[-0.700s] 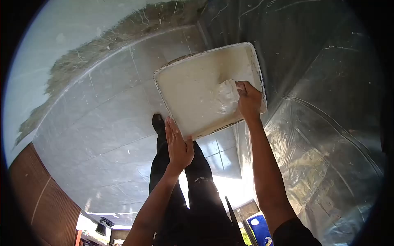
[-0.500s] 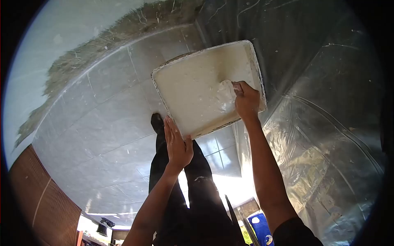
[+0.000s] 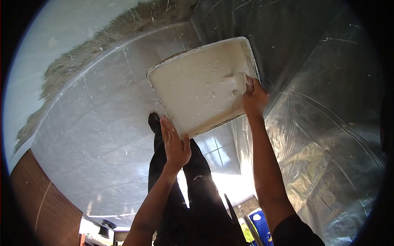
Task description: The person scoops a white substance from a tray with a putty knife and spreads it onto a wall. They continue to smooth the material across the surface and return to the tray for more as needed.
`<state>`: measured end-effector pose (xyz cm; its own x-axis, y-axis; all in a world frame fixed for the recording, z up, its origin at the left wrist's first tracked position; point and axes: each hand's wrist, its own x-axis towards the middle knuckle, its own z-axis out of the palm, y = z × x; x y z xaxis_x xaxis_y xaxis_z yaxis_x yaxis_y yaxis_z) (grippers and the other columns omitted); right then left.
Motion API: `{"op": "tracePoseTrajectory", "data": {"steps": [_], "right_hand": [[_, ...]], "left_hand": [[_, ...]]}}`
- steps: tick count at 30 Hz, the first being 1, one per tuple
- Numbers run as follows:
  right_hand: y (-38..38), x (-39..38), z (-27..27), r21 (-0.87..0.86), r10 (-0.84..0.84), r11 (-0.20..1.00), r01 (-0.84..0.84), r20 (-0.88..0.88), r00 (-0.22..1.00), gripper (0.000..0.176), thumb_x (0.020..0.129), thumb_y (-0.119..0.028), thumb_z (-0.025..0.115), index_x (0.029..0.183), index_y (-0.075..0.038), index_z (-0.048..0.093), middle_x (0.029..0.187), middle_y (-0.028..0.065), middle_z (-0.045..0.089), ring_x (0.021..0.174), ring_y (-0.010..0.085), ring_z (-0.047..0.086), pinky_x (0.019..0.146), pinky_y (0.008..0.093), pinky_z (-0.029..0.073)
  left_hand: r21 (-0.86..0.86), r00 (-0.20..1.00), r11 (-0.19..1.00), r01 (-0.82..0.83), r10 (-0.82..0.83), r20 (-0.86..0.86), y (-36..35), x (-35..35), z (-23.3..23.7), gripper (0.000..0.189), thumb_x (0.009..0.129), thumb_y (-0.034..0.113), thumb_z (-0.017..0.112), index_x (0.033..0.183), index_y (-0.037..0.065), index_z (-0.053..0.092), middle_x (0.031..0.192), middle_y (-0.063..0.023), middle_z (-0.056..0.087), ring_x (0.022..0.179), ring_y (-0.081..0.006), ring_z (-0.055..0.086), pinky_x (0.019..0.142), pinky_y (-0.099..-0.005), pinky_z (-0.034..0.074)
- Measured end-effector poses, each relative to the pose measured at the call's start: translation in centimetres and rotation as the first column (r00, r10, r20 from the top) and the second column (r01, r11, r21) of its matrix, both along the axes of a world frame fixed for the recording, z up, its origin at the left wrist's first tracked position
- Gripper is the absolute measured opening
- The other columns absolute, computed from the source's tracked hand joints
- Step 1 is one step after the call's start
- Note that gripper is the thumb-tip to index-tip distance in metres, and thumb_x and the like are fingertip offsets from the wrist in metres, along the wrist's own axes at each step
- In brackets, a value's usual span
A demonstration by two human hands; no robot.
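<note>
A large rectangular container (image 3: 197, 86) holds a thick, cream-white liquid with small bumps and a ripple on its surface. My right hand (image 3: 255, 96) is closed round the handle of a tool (image 3: 248, 84) at the container's right side. The tool's working end is coated in the white material and partly sunk in it. My left hand (image 3: 175, 147) lies against the container's near left corner, palm on the side, fingers stretched along the rim and thumb apart.
Grey floor tiles (image 3: 111, 123) spread below and left. Plastic sheeting (image 3: 320, 123) covers the right side. A pale wall (image 3: 53, 37) with a rough brown-grey band curves along the upper left. My dark shoe (image 3: 154, 122) stands near the container's left edge.
My right hand and the tool have moved right, towards the container's right wall. The surface ripple has changed shape. My left hand keeps its place on the corner.
</note>
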<state>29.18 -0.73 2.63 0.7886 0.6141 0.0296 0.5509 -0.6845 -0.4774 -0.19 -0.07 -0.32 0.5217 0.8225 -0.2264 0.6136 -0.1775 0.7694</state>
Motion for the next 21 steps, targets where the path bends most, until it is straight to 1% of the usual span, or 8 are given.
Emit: {"op": "tracePoseTrajectory", "data": {"steps": [4,5,8,12,14,16,18,21], "right_hand": [[-0.9,-0.7,0.3,-0.207,0.237,0.947,-0.246,-0.066,0.969,0.02,0.085,-0.005,0.06,0.103,-0.007,0.069,0.091,0.021,0.071,0.083,0.0422,0.069,0.073,0.0495,0.053],[-1.2,-0.2,0.1,-0.038,0.098,0.994,-0.105,-0.153,0.983,0.02,0.086,-0.006,0.06,0.103,-0.007,0.069,0.09,0.0214,0.07,0.086,0.0422,0.068,0.075,0.0512,0.053],[-1.8,0.0,-0.1,-0.234,0.104,0.969,-0.084,0.072,0.992,0.017,0.09,-0.008,0.061,0.105,-0.006,0.07,0.087,0.0223,0.07,0.083,0.0415,0.069,0.072,0.0452,0.054],[-1.2,0.4,1.5,-0.043,-0.018,0.999,0.014,-0.102,0.995,0.01,0.088,-0.009,0.062,0.093,-0.004,0.069,0.079,0.0226,0.067,0.079,0.0418,0.068,0.071,0.0481,0.052],[-2.2,0.8,0.2,-0.011,-0.006,1.0,0.007,0.029,1.0,0.011,0.088,-0.012,0.064,0.089,-0.002,0.067,0.077,0.0242,0.065,0.076,0.043,0.066,0.068,0.0485,0.051],[-2.3,-0.1,0.5,-0.23,0.186,0.953,-0.198,-0.074,0.98,0.012,0.088,-0.012,0.064,0.089,-0.001,0.067,0.077,0.0248,0.065,0.074,0.0442,0.066,0.067,0.0482,0.051],[-2.3,0.3,0.5,-0.209,0.025,0.976,-0.066,-0.194,0.981,0.011,0.087,-0.011,0.062,0.09,-0.002,0.067,0.078,0.0249,0.066,0.076,0.045,0.066,0.069,0.0492,0.051],[-2.5,0.6,-0.1,-0.302,0.004,0.953,0.014,0.06,0.998,0.017,0.09,-0.016,0.062,0.085,-0.001,0.068,0.074,0.0226,0.067,0.071,0.0433,0.066,0.068,0.0466,0.052]], "left_hand": [[0.006,1.0,1.0,0.014,-0.014,0.008,0.2,0.3,-0.2,0.078,0.095,0.013,0.049,0.154,-0.012,0.005,0.159,-0.0375,0.011,0.149,-0.0533,0.009,0.122,-0.0557,0.012],[-0.004,1.0,1.0,0.002,-0.002,0.007,0.0,0.1,-0.1,0.078,0.095,0.013,0.048,0.154,-0.012,0.004,0.159,-0.0373,0.011,0.149,-0.0534,0.009,0.122,-0.0556,0.013],[0.006,1.0,1.0,0.026,-0.026,0.003,0.0,-0.1,-0.2,0.077,0.096,0.014,0.048,0.154,-0.012,0.004,0.159,-0.0377,0.011,0.15,-0.0532,0.009,0.122,-0.0555,0.012],[0.002,1.0,1.0,0.026,-0.026,-0.016,-0.2,-0.4,-0.3,0.077,0.096,0.015,0.048,0.154,-0.012,0.005,0.159,-0.0376,0.011,0.15,-0.0531,0.008,0.122,-0.0554,0.012],[0.014,0.999,0.999,0.039,-0.039,0.003,0.1,-0.2,-0.1,0.077,0.096,0.015,0.048,0.154,-0.012,0.005,0.158,-0.0383,0.011,0.15,-0.0529,0.008,0.122,-0.0553,0.012],[0.015,0.999,0.999,0.037,-0.037,0.0,0.1,0.0,-0.2,0.077,0.097,0.015,0.048,0.154,-0.012,0.005,0.159,-0.038,0.012,0.15,-0.0528,0.009,0.122,-0.0553,0.012],[0.006,1.0,1.0,0.022,-0.021,-0.022,-0.1,-0.2,-0.2,0.077,0.097,0.015,0.048,0.154,-0.013,0.005,0.159,-0.0378,0.012,0.15,-0.0528,0.009,0.122,-0.0553,0.012],[0.017,0.999,0.999,0.037,-0.037,-0.003,0.1,0.0,-0.1,0.077,0.096,0.015,0.048,0.154,-0.013,0.004,0.158,-0.0388,0.012,0.15,-0.0527,0.009,0.122,-0.0554,0.012]]}}
